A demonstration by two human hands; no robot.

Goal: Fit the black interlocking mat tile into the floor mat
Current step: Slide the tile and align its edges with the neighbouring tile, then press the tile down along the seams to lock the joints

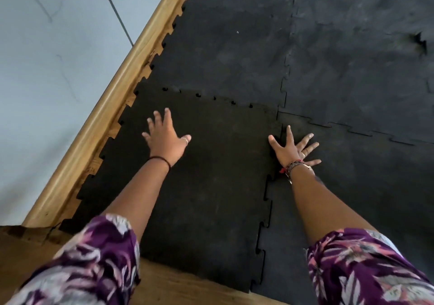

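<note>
**Pressing the tile flat**

The black tile (pixel 199 175) lies in the corner of the floor mat (pixel 352 69), beside the wooden edge (pixel 112 97); both hands are open and flat, the left hand (pixel 165 137) on the tile, the right hand (pixel 291 148) on the seam; the far teeth show small gaps, so uneven pushing could leave them popped up.

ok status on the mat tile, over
Left hand flat on the tile, right hand spread across its right seam. Far-edge teeth not fully seated in the floor mat. Nothing in the way.

Single head view, looking steeply down, close over floor mat (pixel 234 46).
</note>
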